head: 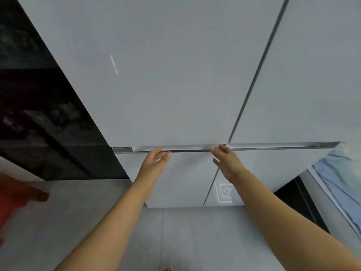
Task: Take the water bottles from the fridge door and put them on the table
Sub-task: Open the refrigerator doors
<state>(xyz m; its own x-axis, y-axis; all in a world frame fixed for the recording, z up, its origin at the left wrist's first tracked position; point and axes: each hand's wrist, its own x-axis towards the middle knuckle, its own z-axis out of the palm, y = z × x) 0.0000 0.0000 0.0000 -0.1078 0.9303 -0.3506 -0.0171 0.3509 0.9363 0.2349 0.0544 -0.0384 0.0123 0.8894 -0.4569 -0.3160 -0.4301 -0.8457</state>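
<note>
Hands: left hand [156,161] and right hand [226,159] open, empty, fingertips at handle groove [185,148] beneath closed fridge door [156,85].

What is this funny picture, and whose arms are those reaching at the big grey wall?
The picture comes from a camera worn on a person's head, looking forward and down, so you see their own bare arms. The grey wall is really a tall pale grey fridge with closed doors. The left hand and the right hand are both open and reach toward the long groove under the upper doors, where you pull them open. Nothing is held yet. No water bottles or table show. Below lies a grey tiled floor.
</note>
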